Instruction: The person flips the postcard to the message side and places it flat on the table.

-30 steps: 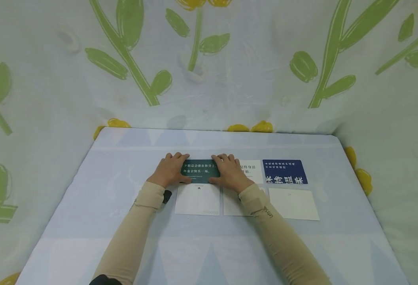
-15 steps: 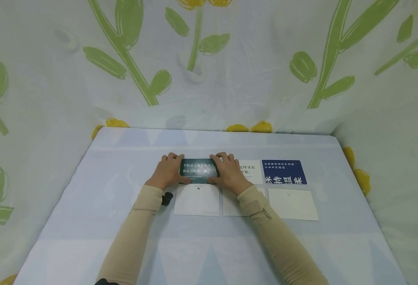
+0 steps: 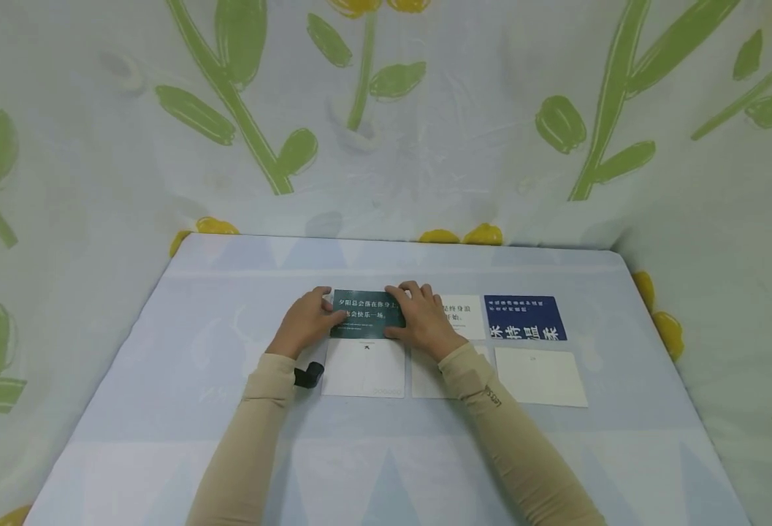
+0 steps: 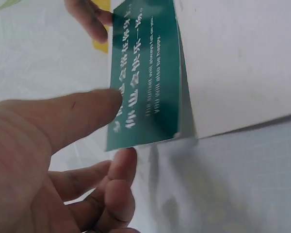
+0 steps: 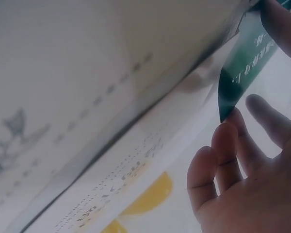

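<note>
A green postcard point(image 3: 371, 315) with white lettering is between my two hands, at the left end of the back row in the head view. My left hand point(image 3: 303, 321) holds its left end, thumb over the printed face; in the left wrist view the fingers point(image 4: 120, 162) curl at the short edge, under the thumb. At the other end, my right hand point(image 3: 427, 321) grips the corners, with fingertips at the far one and the thumb at the near one. The green postcard point(image 4: 160, 82) tilts up beside a white card point(image 4: 237, 63) in the left wrist view.
Right of the green card lie a white lettered postcard point(image 3: 466, 314), partly behind my right hand, and a navy postcard point(image 3: 526, 318). In front is a row of white cards: a left one point(image 3: 364, 371), a partly covered middle one point(image 3: 433, 380) and a right one point(image 3: 542, 376).
My left hand has shifted its hold: its thumb has moved from the near left corner up onto the green postcard's face. The right hand keeps its grip.
</note>
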Motion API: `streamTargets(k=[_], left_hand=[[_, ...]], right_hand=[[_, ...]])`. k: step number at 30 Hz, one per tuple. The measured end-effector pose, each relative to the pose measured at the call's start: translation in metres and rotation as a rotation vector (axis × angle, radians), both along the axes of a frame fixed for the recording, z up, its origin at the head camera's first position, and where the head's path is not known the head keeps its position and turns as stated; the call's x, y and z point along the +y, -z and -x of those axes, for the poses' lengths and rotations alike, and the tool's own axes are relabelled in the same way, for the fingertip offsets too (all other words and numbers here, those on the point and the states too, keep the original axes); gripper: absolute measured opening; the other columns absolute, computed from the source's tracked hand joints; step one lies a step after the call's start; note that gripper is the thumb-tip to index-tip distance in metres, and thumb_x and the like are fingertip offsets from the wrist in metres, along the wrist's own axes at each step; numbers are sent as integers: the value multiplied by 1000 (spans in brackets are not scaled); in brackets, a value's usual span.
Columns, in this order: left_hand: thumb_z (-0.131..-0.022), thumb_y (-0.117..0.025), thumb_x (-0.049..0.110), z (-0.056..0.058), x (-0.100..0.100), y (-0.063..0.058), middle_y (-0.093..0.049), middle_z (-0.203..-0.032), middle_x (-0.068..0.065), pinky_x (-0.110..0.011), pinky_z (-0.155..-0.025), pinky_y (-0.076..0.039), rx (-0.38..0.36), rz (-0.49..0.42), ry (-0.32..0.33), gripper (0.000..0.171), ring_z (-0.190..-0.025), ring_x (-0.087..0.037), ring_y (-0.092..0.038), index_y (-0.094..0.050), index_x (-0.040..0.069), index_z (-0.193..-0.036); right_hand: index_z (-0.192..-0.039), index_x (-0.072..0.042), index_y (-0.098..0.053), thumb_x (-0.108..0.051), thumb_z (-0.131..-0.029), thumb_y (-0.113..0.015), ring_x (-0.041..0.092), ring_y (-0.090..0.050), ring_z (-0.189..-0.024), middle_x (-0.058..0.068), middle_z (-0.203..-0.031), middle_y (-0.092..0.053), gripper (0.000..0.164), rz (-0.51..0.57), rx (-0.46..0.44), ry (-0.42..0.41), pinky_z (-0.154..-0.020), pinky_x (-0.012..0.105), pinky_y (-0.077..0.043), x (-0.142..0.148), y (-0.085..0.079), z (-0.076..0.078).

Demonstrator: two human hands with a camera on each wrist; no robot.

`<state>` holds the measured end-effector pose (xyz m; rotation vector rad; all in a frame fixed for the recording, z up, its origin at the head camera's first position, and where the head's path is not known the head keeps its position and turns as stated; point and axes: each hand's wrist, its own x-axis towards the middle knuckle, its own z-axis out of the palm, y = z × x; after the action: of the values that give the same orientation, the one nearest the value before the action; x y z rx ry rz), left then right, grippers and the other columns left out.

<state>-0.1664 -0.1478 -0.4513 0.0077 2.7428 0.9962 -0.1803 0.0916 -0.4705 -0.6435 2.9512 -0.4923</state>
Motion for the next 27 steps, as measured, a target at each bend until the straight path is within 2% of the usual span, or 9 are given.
streamTargets(k=[6,10,20,27], left_hand=[[-98,-67,28,-1,-1,3,-67,-107,-12,-45,-89,-48,4,-27,-47,47,-96,-28,-59,-59,-2,-133],[-97,-68,28,-1,-1,7,-67,-106,-11,-44,-87,-47,11,-10,-59,40,-95,-27,-58,-64,0,-125],[-99,-65,28,-3,-1,10,-70,-110,-12,-46,-85,-49,35,7,-82,36,-97,-29,-62,-66,5,-126],[-98,-66,29,-5,0,9,-71,-110,-13,-46,-84,-49,46,-3,-92,36,-96,-29,-62,-66,6,-125]], right_hand=[[-152,-20,-44,-40,-81,-86,29,-43,-119,8,-145,-45,85,16,1,10,-101,46,-39,1,1,0],[-153,-18,-43,-41,-80,-87,29,-43,-120,8,-146,-45,88,2,4,18,-102,45,-39,0,2,0],[-154,-14,-44,-43,-76,-89,29,-41,-122,9,-145,-45,94,6,20,37,-106,44,-36,1,0,-1],[-150,-17,-49,-40,-79,-88,31,-43,-123,12,-142,-47,85,47,30,41,-107,47,-37,8,-3,0]])
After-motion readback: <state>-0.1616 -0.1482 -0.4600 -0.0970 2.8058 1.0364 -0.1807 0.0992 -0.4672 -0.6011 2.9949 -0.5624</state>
